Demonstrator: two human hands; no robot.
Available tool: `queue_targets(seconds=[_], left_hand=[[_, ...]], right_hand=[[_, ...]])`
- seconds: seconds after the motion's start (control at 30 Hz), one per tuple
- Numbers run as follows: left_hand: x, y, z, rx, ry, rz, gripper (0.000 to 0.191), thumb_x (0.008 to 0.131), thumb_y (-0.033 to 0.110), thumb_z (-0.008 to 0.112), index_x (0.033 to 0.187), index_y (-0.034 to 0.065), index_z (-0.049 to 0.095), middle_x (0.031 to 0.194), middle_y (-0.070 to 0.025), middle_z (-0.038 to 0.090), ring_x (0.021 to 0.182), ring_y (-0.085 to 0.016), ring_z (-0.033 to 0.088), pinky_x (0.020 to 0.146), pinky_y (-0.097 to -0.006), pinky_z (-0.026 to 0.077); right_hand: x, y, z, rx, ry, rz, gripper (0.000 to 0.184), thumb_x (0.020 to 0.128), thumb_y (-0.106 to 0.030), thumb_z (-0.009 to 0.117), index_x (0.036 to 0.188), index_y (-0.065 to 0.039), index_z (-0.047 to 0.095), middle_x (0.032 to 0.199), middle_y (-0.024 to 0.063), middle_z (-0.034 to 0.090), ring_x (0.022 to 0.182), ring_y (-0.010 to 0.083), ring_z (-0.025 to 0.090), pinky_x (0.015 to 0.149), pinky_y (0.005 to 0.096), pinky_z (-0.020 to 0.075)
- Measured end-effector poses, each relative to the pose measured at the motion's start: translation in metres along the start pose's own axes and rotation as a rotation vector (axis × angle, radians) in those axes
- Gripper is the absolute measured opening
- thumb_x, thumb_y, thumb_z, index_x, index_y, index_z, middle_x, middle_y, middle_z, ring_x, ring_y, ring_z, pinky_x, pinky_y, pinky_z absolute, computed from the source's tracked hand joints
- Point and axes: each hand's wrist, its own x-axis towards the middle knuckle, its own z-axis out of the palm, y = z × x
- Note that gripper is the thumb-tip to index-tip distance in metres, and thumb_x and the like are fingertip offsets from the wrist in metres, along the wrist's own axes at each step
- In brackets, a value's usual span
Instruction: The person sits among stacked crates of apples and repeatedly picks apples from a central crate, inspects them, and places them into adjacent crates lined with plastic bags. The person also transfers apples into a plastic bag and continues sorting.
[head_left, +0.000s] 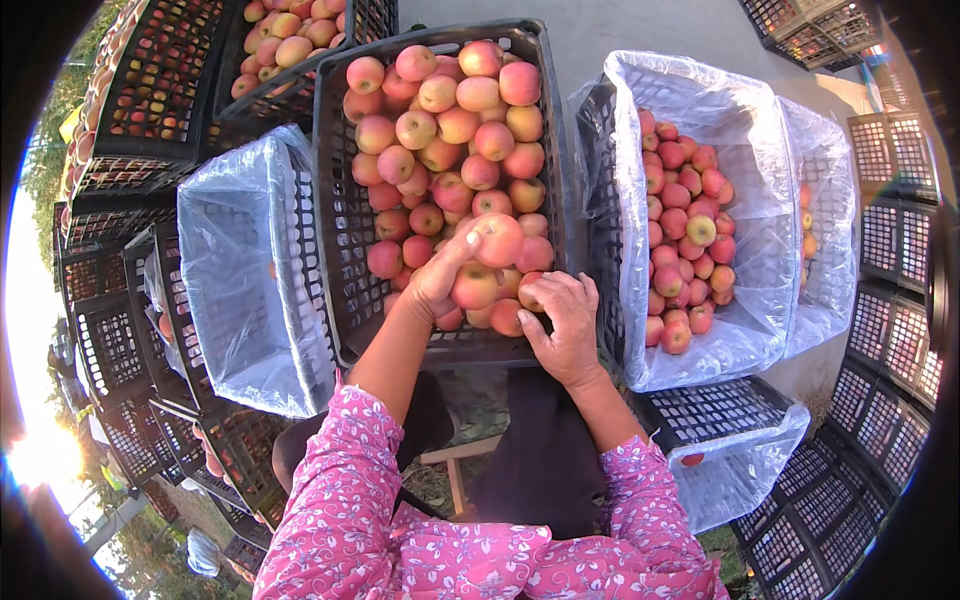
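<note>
A black plastic crate (556, 142) full of red and yellow apples (454, 191) stands before me. My left hand (444, 274) is closed around a large pinkish-red apple (498, 240), thumb on its upper left side, raised above the heap. Another apple (474, 286) sits right below it; whether that hand also touches it I cannot tell. Near the crate's front right corner, the fingers of my right hand (564, 322) curl over a red apple (531, 291). The thumb of that hand lies against a neighbouring apple (506, 318).
On the right, a crate lined with clear plastic (720, 90) holds many small red apples (690, 225). A second lined crate (232, 277) tilts at the left. Another lined crate (739, 465) lies at lower right. Stacked black crates (150, 90) flank both sides.
</note>
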Motion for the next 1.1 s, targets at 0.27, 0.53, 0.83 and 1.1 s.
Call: queue_targets(seconds=[0.27,0.53,0.83,1.1], left_hand=[[-0.024,-0.01,0.027,-0.1,-0.158,-0.127,0.076,0.099,0.063,0.032,0.146,0.0039,0.036,0.138,-0.0181,0.051,0.125,-0.03,0.054,0.103,-0.0397,0.048],[-0.034,-0.018,0.019,0.186,-0.123,-0.11,0.072,0.096,0.053,0.05,0.142,-0.0031,0.04,0.136,-0.0151,0.051,0.124,-0.024,0.052,0.104,-0.0352,0.044],[-0.039,-0.02,0.039,0.197,-0.321,0.007,0.079,0.09,0.054,0.06,0.14,-0.0041,0.04,0.136,-0.015,0.049,0.125,-0.024,0.049,0.106,-0.035,0.041],[-0.033,-0.018,0.063,0.201,-0.413,0.005,0.088,0.085,0.059,0.066,0.141,-0.0029,0.039,0.132,-0.0121,0.052,0.123,-0.02,0.049,0.105,-0.0327,0.04]], right_hand=[[0.034,-0.014,-0.003,0.279,-0.049,0.093,0.079,0.082,-0.044,0.075,0.139,0.001,0.043,0.132,0.0208,0.054,0.12,0.0354,0.054,0.106,0.0432,0.0392],[0.03,-0.015,-0.004,0.374,-0.045,0.134,0.065,0.076,-0.029,0.079,0.128,-0.001,0.051,0.114,0.0191,0.06,0.108,0.0374,0.059,0.094,0.0433,0.048],[0.022,-0.014,-0.031,0.347,-0.097,0.127,0.07,0.077,-0.031,0.08,0.13,0.001,0.049,0.123,0.0205,0.058,0.115,0.037,0.058,0.1,0.0429,0.0452],[0.015,-0.007,-0.038,0.404,0.029,0.22,0.074,0.071,-0.034,0.083,0.128,0.0,0.05,0.118,0.02,0.059,0.107,0.0381,0.059,0.094,0.0432,0.0469]])
